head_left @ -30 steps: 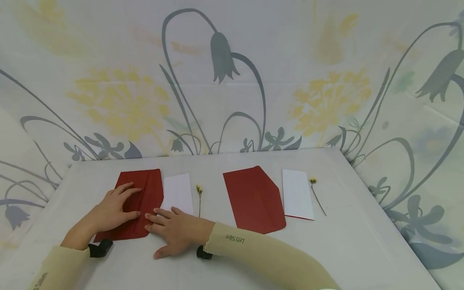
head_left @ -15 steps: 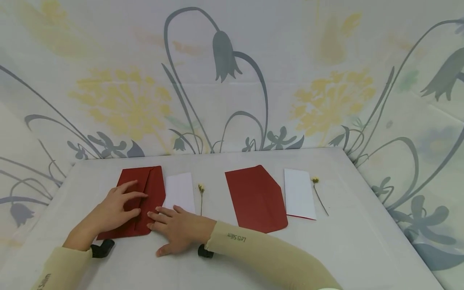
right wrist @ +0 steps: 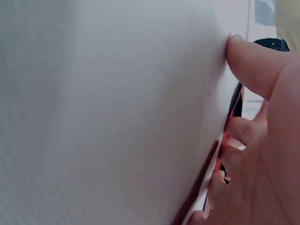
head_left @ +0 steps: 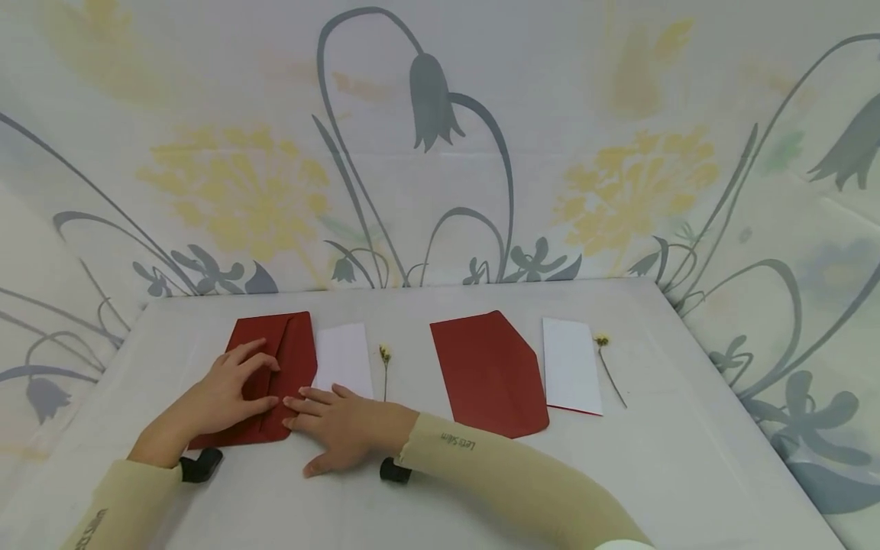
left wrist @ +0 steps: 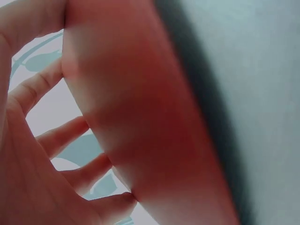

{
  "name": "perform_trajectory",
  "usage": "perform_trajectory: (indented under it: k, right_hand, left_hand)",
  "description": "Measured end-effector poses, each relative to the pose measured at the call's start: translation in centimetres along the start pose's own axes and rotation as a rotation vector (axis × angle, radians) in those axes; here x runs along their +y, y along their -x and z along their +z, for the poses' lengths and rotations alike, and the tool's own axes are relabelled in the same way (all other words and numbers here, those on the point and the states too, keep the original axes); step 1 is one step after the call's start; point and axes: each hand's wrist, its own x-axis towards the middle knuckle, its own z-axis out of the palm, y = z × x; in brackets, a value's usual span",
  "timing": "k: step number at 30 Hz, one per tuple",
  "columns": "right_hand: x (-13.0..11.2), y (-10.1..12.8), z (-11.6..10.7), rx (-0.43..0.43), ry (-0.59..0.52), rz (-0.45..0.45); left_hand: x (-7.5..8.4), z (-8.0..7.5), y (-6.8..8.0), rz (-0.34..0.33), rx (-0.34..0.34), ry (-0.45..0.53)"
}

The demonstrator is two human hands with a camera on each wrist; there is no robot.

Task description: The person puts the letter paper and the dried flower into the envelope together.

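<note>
1. Head view shows a floral backdrop of grey bell flowers and yellow blooms wrapped round a white table.
2. On the table's left part lies a red envelope, flat, under both hands. A second red envelope lies well apart to the right.
3. A white card lies just beside the left envelope. Another white card lies beside the right one, over a red edge.
4. The left hand rests on the red envelope, fingers bent a little and spread, tips pressing the folded flap. It grips nothing.
5. The right hand lies flat with straight fingers. Its fingertips touch the envelope's lower right edge, and its thumb lies on the table.
6. A dried flower sprig lies beside the left card, and another sprig lies beside the right card.
7. Since a second ago both hands remain on the envelope, and the left fingers have curled slightly more.
</note>
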Motion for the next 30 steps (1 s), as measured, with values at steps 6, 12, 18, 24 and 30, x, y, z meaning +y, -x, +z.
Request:
perform_trajectory:
  k: [6,12,18,24,30]
  right_hand:
    - [0.1,0.3,-0.6,0.017,0.041,-0.005]
    - [0.2,0.7,-0.7,0.065,-0.018,-0.034]
    - [1.5,1.3,0.0,0.231,-0.285,-0.101]
    - [3.6,2.4,0.2,0.371,-0.518,-0.090]
    - [5.6,3.5,0.5,0.494,-0.808,-0.008]
  left_hand:
    - [0.1,0.0,-0.5,-0.002,-0.007,-0.022]
    - [-0.1,0.1,-0.3,-0.012,-0.003,-0.032]
    - [-0.2,0.3,-0.1,-0.017,0.009,-0.015]
    - [-0.2,0.3,-0.2,-0.026,0.007,-0.011]
    - [-0.1,0.3,-0.3,-0.036,-0.010,-0.002]
